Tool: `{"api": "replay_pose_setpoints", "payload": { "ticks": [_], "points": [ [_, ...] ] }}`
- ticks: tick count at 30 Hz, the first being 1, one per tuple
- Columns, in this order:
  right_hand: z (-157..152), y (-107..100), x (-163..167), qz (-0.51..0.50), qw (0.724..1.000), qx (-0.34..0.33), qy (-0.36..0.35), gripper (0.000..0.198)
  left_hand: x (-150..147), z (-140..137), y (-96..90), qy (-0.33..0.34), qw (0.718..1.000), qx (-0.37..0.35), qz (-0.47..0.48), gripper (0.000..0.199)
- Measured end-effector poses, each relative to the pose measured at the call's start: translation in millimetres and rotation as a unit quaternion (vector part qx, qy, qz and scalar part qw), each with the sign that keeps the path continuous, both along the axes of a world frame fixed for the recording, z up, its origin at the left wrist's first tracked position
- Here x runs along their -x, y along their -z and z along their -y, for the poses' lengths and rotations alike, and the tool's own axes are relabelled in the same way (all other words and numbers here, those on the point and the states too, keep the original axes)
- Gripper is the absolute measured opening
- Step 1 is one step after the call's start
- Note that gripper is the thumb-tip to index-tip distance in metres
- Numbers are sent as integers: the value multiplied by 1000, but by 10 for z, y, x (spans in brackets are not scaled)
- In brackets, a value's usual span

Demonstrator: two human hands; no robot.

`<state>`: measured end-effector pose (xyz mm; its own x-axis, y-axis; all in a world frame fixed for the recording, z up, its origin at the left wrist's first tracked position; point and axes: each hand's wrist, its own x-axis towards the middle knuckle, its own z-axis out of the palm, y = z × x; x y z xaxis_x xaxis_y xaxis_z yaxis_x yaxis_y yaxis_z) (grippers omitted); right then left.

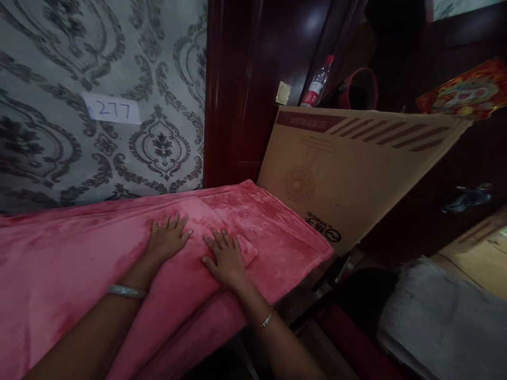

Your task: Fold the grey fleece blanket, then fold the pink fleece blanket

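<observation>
A pink plush blanket (277, 227) lies spread over a raised surface along the wall, with several folds in it. My left hand (168, 238) rests flat on the blanket, fingers spread, palm down. Just to its right, my right hand (225, 257) also presses on the plush with its fingers apart. Beside the right hand's fingers, a small folded corner (247, 250) of the pink cloth sticks up. Neither hand grips anything. What supports the blanket is hidden beneath it.
A large cardboard box (336, 163) leans past the blanket's far end, a plastic bottle (315, 87) behind its top edge. Patterned wallpaper carries a paper marked 277 (114, 108). Grey fabric (447, 311) lies at lower right; a dark red door (237, 95) stands behind.
</observation>
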<state>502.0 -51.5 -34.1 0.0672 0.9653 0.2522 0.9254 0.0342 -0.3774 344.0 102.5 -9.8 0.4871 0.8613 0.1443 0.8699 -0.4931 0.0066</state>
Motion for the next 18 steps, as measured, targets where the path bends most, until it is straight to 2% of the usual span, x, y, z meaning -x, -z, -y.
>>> {"api": "replay_pose_setpoints", "payload": {
  "ticks": [3, 6, 9, 12, 15, 18],
  "points": [
    [41, -39, -3, -6, 1000, 12, 3, 61, -3, -19, 0, 3, 1000, -6, 7, 63],
    [-15, -196, 5, 3, 1000, 19, -4, 55, -1, -15, 4, -1, 1000, -12, 18, 63],
    [-288, -446, 51, 9, 1000, -4, -21, 49, 4, 4, 13, 0, 999, -18, 32, 63],
    [-730, -639, 125, 9, 1000, -6, -20, 52, 9, 19, 16, 6, 998, -31, 47, 62],
    [-1103, -623, 178, 2, 999, 36, -3, 53, 15, 31, 15, -1, 998, -32, 48, 62],
    [-1259, -426, 181, 0, 999, 54, -4, 53, 14, 62, 17, -10, 999, -35, 41, 62]
  ]
}}
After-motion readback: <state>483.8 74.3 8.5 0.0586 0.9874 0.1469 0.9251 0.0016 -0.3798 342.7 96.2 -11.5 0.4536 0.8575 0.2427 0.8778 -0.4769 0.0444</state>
